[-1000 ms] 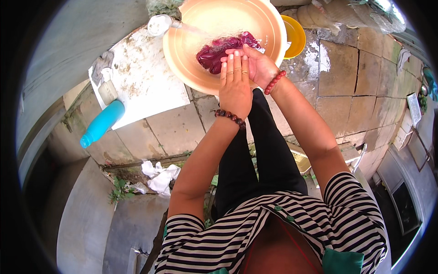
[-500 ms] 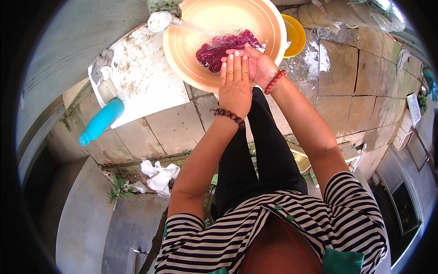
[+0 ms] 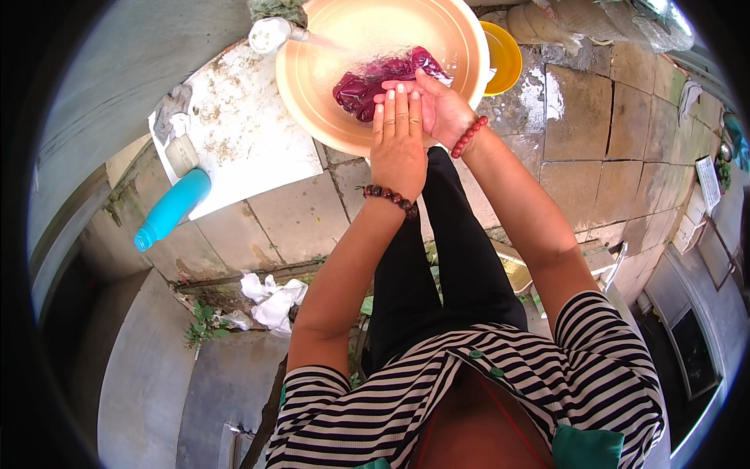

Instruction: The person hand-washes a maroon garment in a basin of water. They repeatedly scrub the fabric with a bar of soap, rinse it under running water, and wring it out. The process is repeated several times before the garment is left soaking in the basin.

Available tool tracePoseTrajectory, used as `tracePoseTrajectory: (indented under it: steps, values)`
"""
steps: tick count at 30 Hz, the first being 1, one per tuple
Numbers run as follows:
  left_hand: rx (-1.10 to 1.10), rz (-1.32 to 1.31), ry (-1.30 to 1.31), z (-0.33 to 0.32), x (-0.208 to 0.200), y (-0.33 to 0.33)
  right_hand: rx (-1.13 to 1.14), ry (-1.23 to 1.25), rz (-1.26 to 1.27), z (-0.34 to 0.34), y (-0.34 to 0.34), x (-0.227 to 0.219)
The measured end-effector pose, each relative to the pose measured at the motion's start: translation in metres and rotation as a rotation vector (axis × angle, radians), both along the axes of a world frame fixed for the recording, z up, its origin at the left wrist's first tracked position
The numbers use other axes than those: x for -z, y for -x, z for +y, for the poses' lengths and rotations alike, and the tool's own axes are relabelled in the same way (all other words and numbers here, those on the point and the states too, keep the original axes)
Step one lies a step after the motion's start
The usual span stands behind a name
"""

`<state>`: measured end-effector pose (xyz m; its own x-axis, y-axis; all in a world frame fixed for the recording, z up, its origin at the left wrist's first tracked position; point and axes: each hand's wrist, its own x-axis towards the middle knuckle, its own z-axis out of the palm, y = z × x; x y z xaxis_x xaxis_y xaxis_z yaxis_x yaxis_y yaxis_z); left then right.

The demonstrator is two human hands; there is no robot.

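Our left hand (image 3: 397, 144) lay flat over our right hand (image 3: 437, 109), fingers pressed together, above the basin (image 3: 312, 86) — meat (image 3: 367, 82) inside; water might have splashed out.

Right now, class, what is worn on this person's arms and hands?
Both forearms are bare. The left hand has a bracelet of dark brown round beads at the wrist; the right hand has a red bead bracelet. Short black-and-white striped sleeves cover the upper arms.
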<state>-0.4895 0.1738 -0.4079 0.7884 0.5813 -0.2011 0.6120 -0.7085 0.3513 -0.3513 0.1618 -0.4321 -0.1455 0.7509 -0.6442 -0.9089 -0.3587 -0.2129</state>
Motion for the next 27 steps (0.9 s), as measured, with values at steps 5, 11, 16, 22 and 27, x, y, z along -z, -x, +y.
tracePoseTrajectory:
  steps: [5,11,16,22,27]
  values:
    - [0.001,0.006,-0.01,0.0009,-0.0026,0.0004,0.004,-0.013,-0.008,-0.0001,0.0005,0.0019]
    - [0.017,0.031,-0.021,0.0018,0.0,0.0006,-0.028,-0.04,-0.08,0.0006,0.0007,0.0022]
    - [0.021,0.032,-0.022,0.0027,0.0003,0.001,-0.033,-0.03,-0.14,0.0019,0.0023,0.001]
    - [0.025,0.039,-0.024,0.0028,-0.0002,0.0013,-0.03,-0.02,-0.153,0.0019,0.0031,0.0008]
    - [0.023,0.039,-0.013,0.0022,0.0004,0.0022,-0.052,0.005,-0.206,0.0017,0.0043,0.0027]
